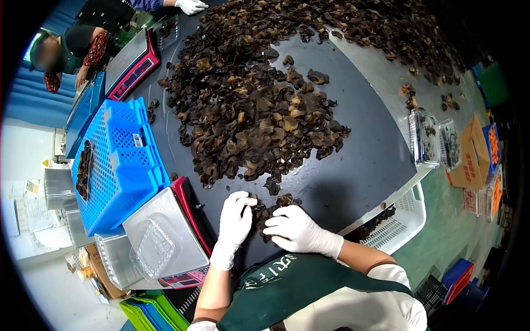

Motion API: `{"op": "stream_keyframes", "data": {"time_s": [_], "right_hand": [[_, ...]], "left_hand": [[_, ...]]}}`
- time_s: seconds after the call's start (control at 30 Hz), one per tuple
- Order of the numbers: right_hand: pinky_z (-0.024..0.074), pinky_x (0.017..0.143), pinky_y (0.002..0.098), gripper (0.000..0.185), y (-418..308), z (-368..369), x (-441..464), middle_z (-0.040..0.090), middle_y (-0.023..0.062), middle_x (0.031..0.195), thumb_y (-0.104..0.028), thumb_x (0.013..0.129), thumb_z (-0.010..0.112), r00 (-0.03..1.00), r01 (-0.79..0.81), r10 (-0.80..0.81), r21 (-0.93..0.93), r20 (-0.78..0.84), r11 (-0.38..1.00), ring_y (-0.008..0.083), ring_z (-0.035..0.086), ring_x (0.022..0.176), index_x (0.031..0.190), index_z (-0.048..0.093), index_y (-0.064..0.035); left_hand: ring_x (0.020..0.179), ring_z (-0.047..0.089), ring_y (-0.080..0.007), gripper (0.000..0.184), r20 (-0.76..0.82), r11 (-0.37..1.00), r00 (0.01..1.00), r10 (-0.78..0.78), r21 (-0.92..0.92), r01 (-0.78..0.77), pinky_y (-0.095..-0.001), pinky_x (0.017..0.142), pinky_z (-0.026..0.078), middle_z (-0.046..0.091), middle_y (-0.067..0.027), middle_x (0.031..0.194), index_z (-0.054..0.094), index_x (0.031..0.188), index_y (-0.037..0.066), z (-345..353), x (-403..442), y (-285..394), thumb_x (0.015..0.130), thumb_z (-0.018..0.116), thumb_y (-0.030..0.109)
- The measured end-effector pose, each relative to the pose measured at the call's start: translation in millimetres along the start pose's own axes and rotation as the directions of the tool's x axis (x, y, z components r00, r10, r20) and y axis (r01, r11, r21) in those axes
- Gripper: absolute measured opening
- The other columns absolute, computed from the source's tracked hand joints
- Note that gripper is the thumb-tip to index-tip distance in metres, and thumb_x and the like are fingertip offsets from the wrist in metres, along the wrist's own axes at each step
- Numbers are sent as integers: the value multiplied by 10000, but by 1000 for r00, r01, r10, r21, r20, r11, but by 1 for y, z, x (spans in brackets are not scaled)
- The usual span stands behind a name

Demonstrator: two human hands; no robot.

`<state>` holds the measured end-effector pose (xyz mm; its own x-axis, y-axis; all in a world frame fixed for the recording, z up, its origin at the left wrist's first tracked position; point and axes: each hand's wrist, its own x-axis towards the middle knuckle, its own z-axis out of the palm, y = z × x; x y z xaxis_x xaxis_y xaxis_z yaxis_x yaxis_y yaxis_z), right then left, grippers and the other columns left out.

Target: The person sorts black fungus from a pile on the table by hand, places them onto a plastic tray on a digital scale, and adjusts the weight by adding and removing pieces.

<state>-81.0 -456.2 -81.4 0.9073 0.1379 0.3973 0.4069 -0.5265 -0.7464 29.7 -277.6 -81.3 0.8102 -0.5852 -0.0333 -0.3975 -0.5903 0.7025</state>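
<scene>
While the dark mushrooms between the left hand and right hand lie at lower centre on the table, fingers curled, grip impossible to tell, they look light, soft and tearable, best pinched by thicker folds.

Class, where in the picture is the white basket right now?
In the head view, the white basket sits in the lower right, by the edge of the table, to the right of the person's right hand.
</scene>
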Motion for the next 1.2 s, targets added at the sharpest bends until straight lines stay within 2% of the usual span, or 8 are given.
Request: {"op": "stream_keyframes", "data": {"time_s": [0.1, 0.27, 0.43, 0.53, 0.67, 0.73, 0.87, 1.2], "right_hand": [[519, 680, 377, 116, 20, -24, 21, 694, 95, 793, -36, 759, 634, 974, -126, 154, 169, -168, 977, 267, 653, 687, 853, 698, -57], [487, 760, 359, 161, 61, -38, 29, 690, 89, 914, -35, 809, 618, 923, -313, 256, -175, -288, 933, 265, 628, 808, 951, 690, -57], [431, 878, 349, 306, 64, -27, 39, 617, 114, 1123, -33, 758, 626, 961, -249, 146, -499, -237, 830, 217, 560, 999, 1063, 629, -59], [430, 866, 412, 234, 66, -6, 30, 616, 35, 988, -55, 727, 571, 967, -202, 243, -345, 80, 916, 233, 545, 907, 940, 660, -92], [471, 770, 399, 110, 36, -6, 14, 632, 51, 772, -58, 721, 571, 999, -22, 22, -11, -25, 1000, 274, 586, 806, 789, 654, -81], [483, 770, 394, 145, 38, -19, 14, 663, 64, 810, -57, 762, 563, 975, -222, 211, 218, 74, 950, 285, 602, 809, 843, 683, -68], [466, 766, 370, 132, 50, -39, 6, 642, 38, 817, -71, 791, 586, 936, -338, 317, -139, -150, 931, 249, 592, 817, 867, 682, -120], [447, 795, 366, 105, 30, -38, -18, 586, 15, 868, -136, 762, 653, 948, -278, 304, -223, 93, 934, 224, 561, 869, 863, 678, -151]], "left_hand": [[1070, 559, -314, 226, 17, 994, 996, 90, -57, -89, -379, 946, 444, 604, -135, 1103, 647, 1044, 61, 14, 23, 3, 836, 563, 34], [1049, 540, -353, 423, 26, 968, 982, 189, 161, -191, -418, 920, 445, 549, -167, 1189, 577, 1219, 80, 45, 45, 16, 810, 646, 163], [1027, 545, -313, 255, 147, 916, 945, 292, 240, -320, -404, 882, 455, 589, -119, 1078, 655, 990, 87, 35, 33, 13, 743, 678, 147], [1060, 537, -313, 213, 266, 942, 930, 256, 148, -301, -414, 923, 445, 594, -108, 1092, 671, 894, 87, 12, 16, 13, 682, 663, 100], [1066, 554, -318, 205, 36, 980, 980, 194, 28, -195, -410, 933, 445, 601, -125, 1104, 670, 873, 102, -10, 0, 9, 681, 646, 35], [1059, 559, -298, 184, -97, 999, 994, 48, 20, -46, -380, 927, 452, 602, -120, 1095, 672, 878, 96, -9, -5, -3, 722, 634, 8], [1035, 566, -289, 199, -128, 1000, 992, -7, 18, 9, -368, 925, 452, 612, -115, 1054, 666, 962, 81, -8, -3, -10, 778, 639, 12], [1066, 551, -271, 217, -66, 1000, 998, -11, 0, 11, -355, 955, 433, 573, -108, 1091, 665, 988, 76, 3, -9, 2, 786, 645, -2]]}}
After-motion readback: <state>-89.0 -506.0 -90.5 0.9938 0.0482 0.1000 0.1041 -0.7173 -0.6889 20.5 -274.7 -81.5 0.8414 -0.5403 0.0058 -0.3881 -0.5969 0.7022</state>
